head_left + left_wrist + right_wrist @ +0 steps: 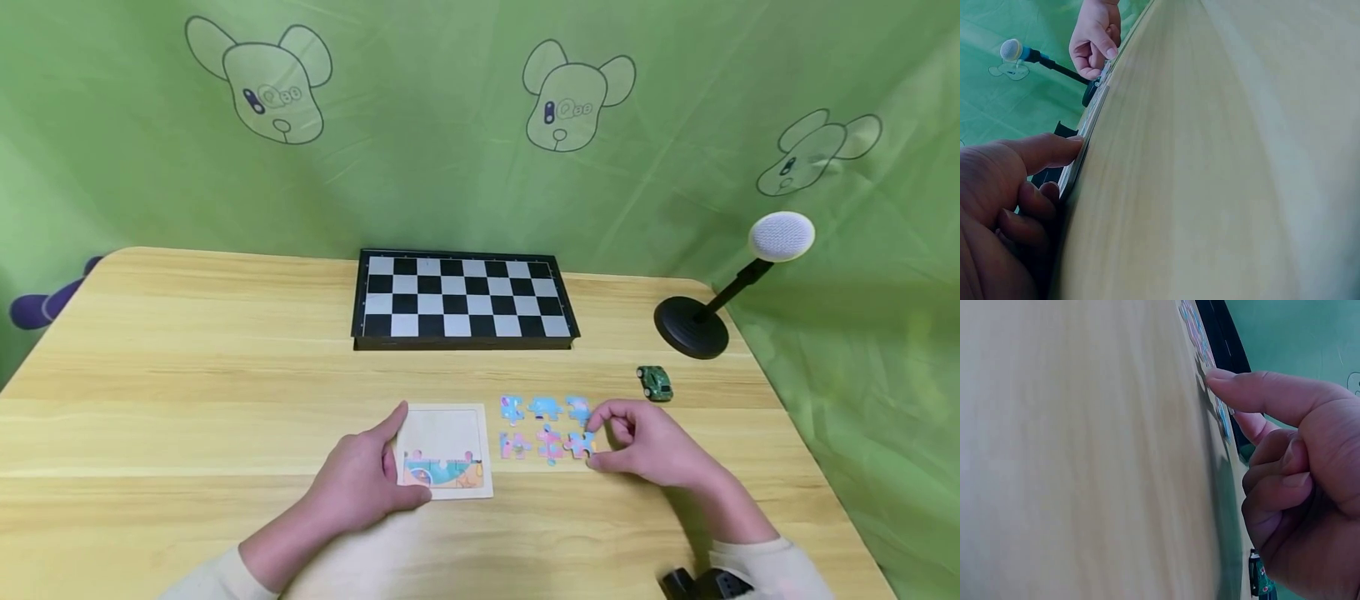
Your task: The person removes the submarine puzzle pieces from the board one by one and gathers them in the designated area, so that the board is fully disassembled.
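My left hand [362,483] grips the left side of a square puzzle board [442,497], thumb at its lower edge and index finger near the upper left corner. Along the bottom of the board lie fitted pieces [442,473] in teal and orange; its upper part is bare. In the left wrist view, that thumb [1054,150] lies on the board's edge. To the board's right, my right hand [645,442] has thumb and index finger at opposite sides of a blue puzzle piece [579,445]. The right wrist view shows the other fingers [1279,494] curled in.
Several loose pieces lie in two rows, including a blue one [545,407] and a pink one [550,442]. A black-and-white checkered board [465,342] stands behind. A green toy car [656,383] and a microphone-like object on a black stand [690,329] are at right, before a green curtain [450,183].
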`<action>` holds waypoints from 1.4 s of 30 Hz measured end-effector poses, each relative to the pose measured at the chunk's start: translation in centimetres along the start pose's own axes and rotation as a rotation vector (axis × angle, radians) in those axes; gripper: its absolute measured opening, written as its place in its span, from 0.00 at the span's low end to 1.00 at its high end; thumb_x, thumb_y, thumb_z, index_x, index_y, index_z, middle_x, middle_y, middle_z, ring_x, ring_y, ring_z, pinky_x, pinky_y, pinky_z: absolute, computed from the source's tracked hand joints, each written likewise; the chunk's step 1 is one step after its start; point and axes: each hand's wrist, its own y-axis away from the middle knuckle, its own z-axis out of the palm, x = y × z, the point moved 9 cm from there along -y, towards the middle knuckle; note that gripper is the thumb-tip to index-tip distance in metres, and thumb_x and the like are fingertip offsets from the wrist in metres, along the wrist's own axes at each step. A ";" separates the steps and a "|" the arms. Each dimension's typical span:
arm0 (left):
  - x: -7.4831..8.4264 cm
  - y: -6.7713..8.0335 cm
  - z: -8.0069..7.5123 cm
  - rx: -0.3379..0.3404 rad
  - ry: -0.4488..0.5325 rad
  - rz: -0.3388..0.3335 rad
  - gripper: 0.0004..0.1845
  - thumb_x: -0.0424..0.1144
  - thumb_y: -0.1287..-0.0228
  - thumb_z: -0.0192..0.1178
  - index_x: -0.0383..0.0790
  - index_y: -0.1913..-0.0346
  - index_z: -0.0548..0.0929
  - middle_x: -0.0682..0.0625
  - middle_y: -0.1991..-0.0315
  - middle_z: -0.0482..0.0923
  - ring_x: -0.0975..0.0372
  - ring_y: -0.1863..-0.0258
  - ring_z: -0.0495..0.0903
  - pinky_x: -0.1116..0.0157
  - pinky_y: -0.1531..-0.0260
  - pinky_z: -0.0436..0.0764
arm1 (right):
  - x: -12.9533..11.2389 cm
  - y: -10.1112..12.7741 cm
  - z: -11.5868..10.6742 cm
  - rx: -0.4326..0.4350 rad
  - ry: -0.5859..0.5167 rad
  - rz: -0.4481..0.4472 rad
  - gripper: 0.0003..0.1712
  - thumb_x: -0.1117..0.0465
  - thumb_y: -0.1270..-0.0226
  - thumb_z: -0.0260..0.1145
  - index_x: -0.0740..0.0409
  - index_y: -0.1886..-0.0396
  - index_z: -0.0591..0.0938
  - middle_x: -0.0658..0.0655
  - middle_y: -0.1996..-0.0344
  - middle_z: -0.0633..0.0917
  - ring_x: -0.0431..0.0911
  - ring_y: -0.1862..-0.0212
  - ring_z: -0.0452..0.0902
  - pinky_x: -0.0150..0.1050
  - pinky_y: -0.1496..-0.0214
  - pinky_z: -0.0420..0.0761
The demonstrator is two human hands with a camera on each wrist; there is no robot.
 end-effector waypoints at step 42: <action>0.0 0.3 -0.6 -0.064 0.097 0.009 0.59 0.47 0.59 0.82 0.33 0.24 0.61 0.55 0.82 0.70 0.65 0.84 0.68 0.66 0.83 0.69 | -11.7 -6.4 9.7 -0.180 -0.157 -0.227 0.21 0.64 0.50 0.81 0.50 0.56 0.85 0.46 0.86 0.61 0.40 0.81 0.56 0.38 0.55 0.77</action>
